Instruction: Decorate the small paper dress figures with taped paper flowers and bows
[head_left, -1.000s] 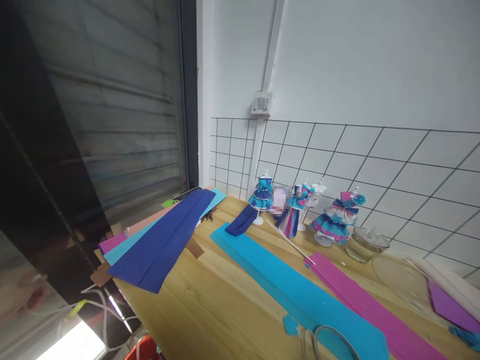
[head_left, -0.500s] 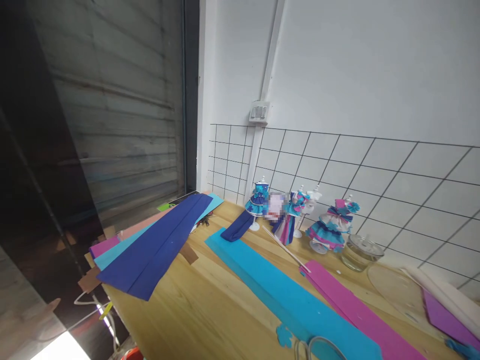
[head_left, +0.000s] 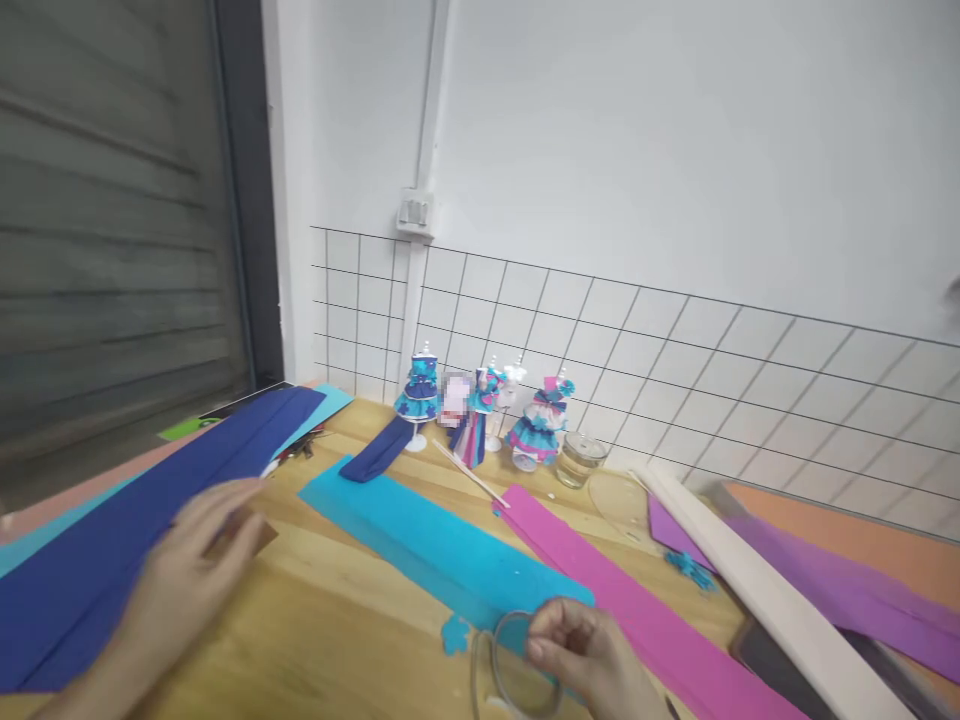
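Note:
My left hand (head_left: 199,560) hovers over the edge of the navy paper strip (head_left: 225,460), thumb and fingers apart, slightly blurred. Lower in the middle, my right hand (head_left: 589,655) has its thumb and fingertips curled together at the rim of grey looped handles (head_left: 496,690), which look like scissors. The lower part of these handles runs out of view. A bright blue paper strip (head_left: 435,550) lies behind them, with a small blue flower cutout (head_left: 455,634) at their left. A pink strip (head_left: 585,570) extends behind and to the right of my right hand.
Small dress forms in paper dresses (head_left: 420,390) stand at the back beside a glass jar (head_left: 580,462). A wire grid (head_left: 551,300) lines the wall. Pale (head_left: 757,580), purple and orange paper lies at the right.
Both of my hands have come into view, the right one at the looped handles. The view has turned right, showing more paper at the right side.

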